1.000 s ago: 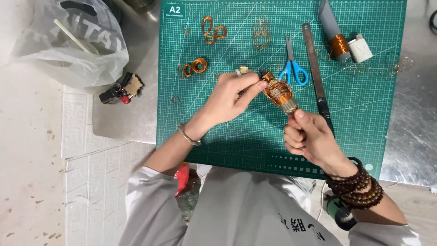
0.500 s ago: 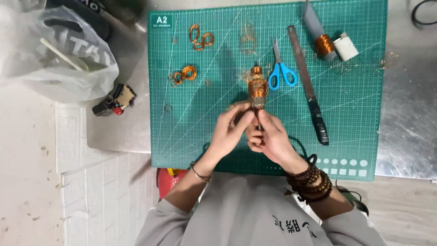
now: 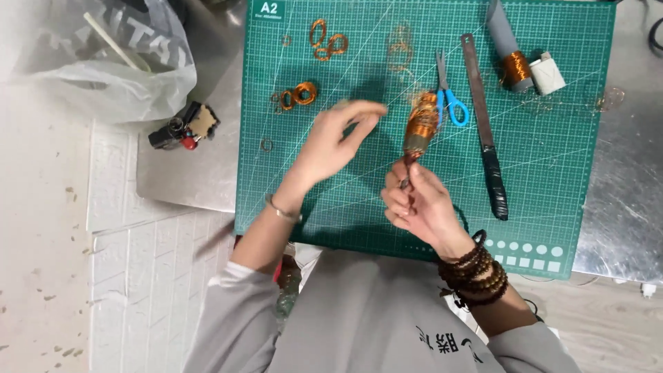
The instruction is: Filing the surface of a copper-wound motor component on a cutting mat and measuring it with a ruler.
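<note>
A steel bench (image 3: 621,200) with a dull, scuffed sheen carries a green gridded mat (image 3: 552,173). Left of it lies a pale floor (image 3: 41,228), speckled with dirt, and white embossed panels (image 3: 138,276). Wooden flooring (image 3: 608,324) shows at lower right. The light is soft and even, with faint shadows.

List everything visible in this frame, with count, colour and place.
cutting mat: 1, green, on the table
copper-wound piece: 1, orange, held up at mat centre
scissors: 1, blue-handled, upper mat
metal file: 1, grey with black handle, right of scissors
wire spools: 2, copper and white, top right
wire coils: several, copper, upper left of mat
plastic bag: 1, clear, top left
left hand: open, above mat
right hand: gripping the piece's stem
</note>
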